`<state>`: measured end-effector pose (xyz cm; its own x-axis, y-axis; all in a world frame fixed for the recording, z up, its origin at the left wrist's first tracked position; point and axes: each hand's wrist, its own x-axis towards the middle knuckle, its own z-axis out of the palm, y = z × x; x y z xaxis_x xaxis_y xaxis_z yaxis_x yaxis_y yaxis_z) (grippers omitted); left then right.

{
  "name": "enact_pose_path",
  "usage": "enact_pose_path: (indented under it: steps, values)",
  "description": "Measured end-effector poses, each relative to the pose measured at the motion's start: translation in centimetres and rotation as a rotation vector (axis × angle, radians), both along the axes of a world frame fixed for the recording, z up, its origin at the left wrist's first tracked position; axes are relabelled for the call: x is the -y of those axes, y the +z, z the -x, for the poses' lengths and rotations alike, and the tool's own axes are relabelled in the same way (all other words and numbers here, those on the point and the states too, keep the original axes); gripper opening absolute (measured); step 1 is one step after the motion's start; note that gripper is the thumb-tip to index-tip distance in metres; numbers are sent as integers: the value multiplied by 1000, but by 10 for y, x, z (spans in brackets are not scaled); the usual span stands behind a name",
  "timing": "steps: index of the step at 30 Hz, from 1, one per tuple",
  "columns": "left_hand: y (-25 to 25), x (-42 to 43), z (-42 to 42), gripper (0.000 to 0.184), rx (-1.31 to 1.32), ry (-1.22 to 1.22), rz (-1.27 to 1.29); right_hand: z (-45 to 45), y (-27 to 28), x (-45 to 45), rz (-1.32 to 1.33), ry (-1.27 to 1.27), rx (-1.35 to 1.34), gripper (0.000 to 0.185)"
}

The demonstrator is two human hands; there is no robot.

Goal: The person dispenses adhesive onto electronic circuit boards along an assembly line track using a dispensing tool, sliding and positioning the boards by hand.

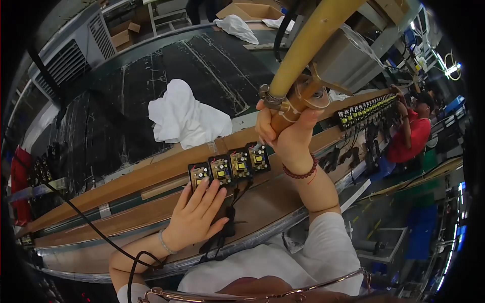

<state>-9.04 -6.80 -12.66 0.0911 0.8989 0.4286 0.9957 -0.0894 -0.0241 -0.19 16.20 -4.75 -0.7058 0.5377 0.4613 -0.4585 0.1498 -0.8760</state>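
Observation:
My right hand [292, 137] is wrapped round a dispensing gun [290, 112] fed by a thick yellow hose [316, 43]. Its nozzle points down at the rightmost board in a short row of circuit boards in black cases [240, 165]. My left hand [198, 214] lies with fingers stretched out, the fingertips touching the lower edge of the leftmost boards. Black cables with plugs [230, 222] hang from the cases, beside my left thumb.
A white cloth [184, 116] lies on the black conveyor belt [146, 83]. Further right, a long row of similar boards [366, 111] runs along the wooden rail toward a person in a red shirt [411, 136]. A black cable [91, 219] crosses my left forearm. Cardboard boxes [250, 9] stand behind.

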Motion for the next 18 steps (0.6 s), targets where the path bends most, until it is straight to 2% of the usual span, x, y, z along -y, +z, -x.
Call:
enact_pose_path:
  steps: [1, 2, 3, 6, 8, 18]
  values:
    - [8, -10, -4, 61, 65, -35, 67, 1, -3, -3, -8, 80, -89, 71]
    - [16, -20, -8, 60, 130, -69, 134, 2, -2, -5, -1, 79, -83, 71]
    - [21, -32, -13, 58, 78, -117, 95, 1, 1, -5, -25, 89, -58, 70]
    - [22, -72, -25, 60, 164, -214, 129, 4, 1, -1, -1, 97, -47, 70]
    - [12, -88, -34, 61, 190, -161, 112, 4, 9, 1, -36, -61, 126, 95]
    - [1, -103, -49, 77, 105, -71, 137, 7, 7, 4, 28, -72, 108, 103]
